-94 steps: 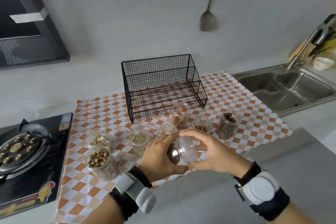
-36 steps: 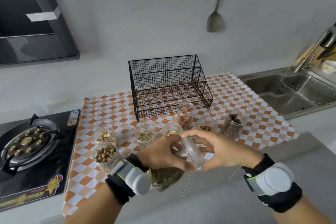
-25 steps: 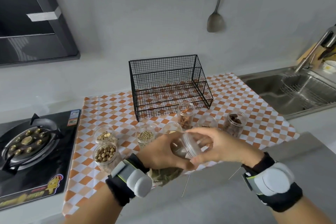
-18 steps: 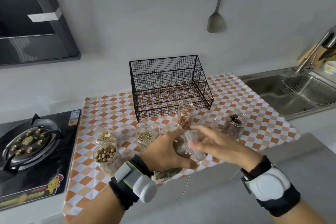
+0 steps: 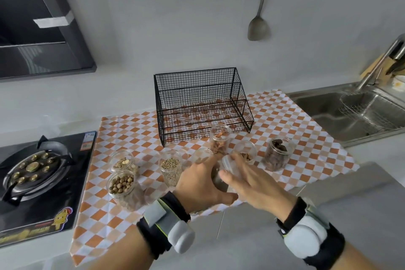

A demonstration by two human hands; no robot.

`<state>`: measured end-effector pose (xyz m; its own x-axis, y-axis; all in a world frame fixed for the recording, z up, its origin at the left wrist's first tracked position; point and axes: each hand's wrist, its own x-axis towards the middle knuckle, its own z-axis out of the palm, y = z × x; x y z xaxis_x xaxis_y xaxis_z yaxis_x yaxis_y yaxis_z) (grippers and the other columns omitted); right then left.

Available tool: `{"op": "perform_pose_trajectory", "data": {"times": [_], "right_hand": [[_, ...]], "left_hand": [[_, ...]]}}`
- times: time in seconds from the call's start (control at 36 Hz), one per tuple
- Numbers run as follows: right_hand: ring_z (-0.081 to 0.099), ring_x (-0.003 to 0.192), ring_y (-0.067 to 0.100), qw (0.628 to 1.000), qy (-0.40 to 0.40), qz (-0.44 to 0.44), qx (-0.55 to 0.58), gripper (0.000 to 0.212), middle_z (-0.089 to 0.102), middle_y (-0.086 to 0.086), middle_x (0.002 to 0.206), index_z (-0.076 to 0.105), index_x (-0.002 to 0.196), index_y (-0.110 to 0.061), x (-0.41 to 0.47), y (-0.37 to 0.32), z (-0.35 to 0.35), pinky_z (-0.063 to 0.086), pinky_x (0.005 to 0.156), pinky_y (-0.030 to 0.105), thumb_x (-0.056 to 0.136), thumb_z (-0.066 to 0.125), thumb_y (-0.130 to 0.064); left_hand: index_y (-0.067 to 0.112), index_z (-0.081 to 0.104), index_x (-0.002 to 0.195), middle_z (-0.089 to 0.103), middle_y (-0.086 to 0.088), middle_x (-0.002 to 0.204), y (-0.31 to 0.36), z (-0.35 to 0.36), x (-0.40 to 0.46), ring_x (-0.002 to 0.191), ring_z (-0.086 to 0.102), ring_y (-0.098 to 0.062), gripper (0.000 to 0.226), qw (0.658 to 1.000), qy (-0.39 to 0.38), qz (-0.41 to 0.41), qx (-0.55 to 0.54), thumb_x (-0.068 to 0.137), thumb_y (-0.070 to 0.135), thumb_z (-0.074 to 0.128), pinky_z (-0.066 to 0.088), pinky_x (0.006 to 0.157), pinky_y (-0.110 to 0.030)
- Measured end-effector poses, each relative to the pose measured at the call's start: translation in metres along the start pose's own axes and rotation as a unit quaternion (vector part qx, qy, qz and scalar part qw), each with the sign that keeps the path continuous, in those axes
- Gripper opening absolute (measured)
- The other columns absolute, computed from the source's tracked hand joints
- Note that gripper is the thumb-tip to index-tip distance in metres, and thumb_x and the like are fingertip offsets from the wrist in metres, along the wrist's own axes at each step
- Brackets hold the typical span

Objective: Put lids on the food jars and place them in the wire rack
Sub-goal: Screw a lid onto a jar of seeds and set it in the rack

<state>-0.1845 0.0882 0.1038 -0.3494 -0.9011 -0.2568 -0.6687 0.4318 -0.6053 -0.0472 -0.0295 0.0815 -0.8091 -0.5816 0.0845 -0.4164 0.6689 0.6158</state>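
the jar (image 5: 218,178) is sitting between the 2 hands, low over the near edge of the orange and white cloth (image 5: 285,116). the left hand (image 5: 201,184) is gripping the jar from the left, with its fingers (image 5: 208,161) curling round the far side. a clear lid (image 5: 228,163) is sitting at the jar's right end, and the right hand (image 5: 254,184) is lying over it. the right fingers (image 5: 228,176) are looking mostly straight and a little apart, and they are touching the lid. the picture is blurry there, so i cannot tell if the lid is fully on.

6 more jars are standing open on the cloth behind the hands. a jar of brown balls (image 5: 121,184) and a jar of pale bits (image 5: 122,161) are standing on the left. a jar of small green seeds (image 5: 171,169) is standing just left of the left hand. a tall jar of orange bits (image 5: 219,139) is standing right in front of the wire rack (image 5: 201,103). a low jar (image 5: 246,152) is peeking out behind the right hand. a jar of dark brown bits (image 5: 276,156) is standing on the right.

the black wire rack is sitting at the back of the cloth. a black stove (image 5: 37,182) is lying on the surface to the left. a metal sink (image 5: 350,112) is lying to the right. a spatula (image 5: 259,6) is hanging on the wall.
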Motion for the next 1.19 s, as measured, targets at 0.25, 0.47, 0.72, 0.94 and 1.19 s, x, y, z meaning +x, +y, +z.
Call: {"op": "perform_pose_trajectory", "data": {"times": [0.25,0.47,0.72,0.94,1.19], "right_hand": [[0.064,0.117,0.024,0.998,0.06,0.023,0.009,0.098,0.067,0.004,0.13,0.038,0.15,-0.03,0.002,0.02,-0.005,0.046,0.086,0.037,0.079,0.02,-0.095],[0.058,0.113,0.014,0.997,0.023,-0.036,0.065,0.054,0.055,-0.017,0.12,0.045,0.128,-0.041,0.006,0.019,-0.026,0.039,0.083,0.038,0.09,0.038,-0.08],[0.063,0.089,0.008,0.989,0.107,-0.095,0.022,0.074,0.062,-0.014,0.102,0.044,0.118,-0.037,0.044,-0.009,-0.042,0.048,0.069,0.032,0.067,0.045,-0.091],[0.061,0.095,0.016,0.981,0.159,-0.109,-0.031,0.064,0.058,-0.011,0.109,0.046,0.121,-0.032,0.094,-0.04,-0.056,0.05,0.073,0.034,0.08,0.06,-0.08],[0.061,0.09,0.015,0.97,0.178,-0.125,-0.106,0.071,0.056,-0.012,0.111,0.045,0.124,-0.029,0.178,-0.078,-0.058,0.055,0.069,0.032,0.078,0.059,-0.082]], "left_hand": [[0.038,0.048,0.14,0.068,0.012,0.085,0.029,0.02,0.001,0.077,0.064,-0.008,0.095,0.998,0.051,-0.029,0.029,0.052,0.066,0.072,0.058,0.074,-0.031],[0.036,0.049,0.129,0.063,0.013,0.082,0.044,0.017,0.001,0.069,0.058,-0.003,0.082,0.993,0.091,-0.054,0.049,0.059,0.069,0.074,0.044,0.061,-0.017],[0.031,0.042,0.144,0.069,0.014,0.111,0.03,0.004,0.015,0.097,0.067,-0.002,0.093,0.985,0.133,-0.07,-0.083,0.066,0.069,0.078,0.059,0.081,-0.037],[0.026,0.024,0.157,0.046,0.004,0.145,-0.008,-0.018,0.036,0.13,0.048,-0.011,0.111,0.985,0.129,-0.088,-0.074,0.07,0.066,0.081,0.048,0.108,-0.037],[0.023,0.022,0.157,0.044,-0.002,0.147,-0.075,-0.036,0.06,0.126,0.051,-0.019,0.107,0.983,0.086,-0.154,-0.053,0.076,0.063,0.079,0.05,0.105,-0.044]]}}
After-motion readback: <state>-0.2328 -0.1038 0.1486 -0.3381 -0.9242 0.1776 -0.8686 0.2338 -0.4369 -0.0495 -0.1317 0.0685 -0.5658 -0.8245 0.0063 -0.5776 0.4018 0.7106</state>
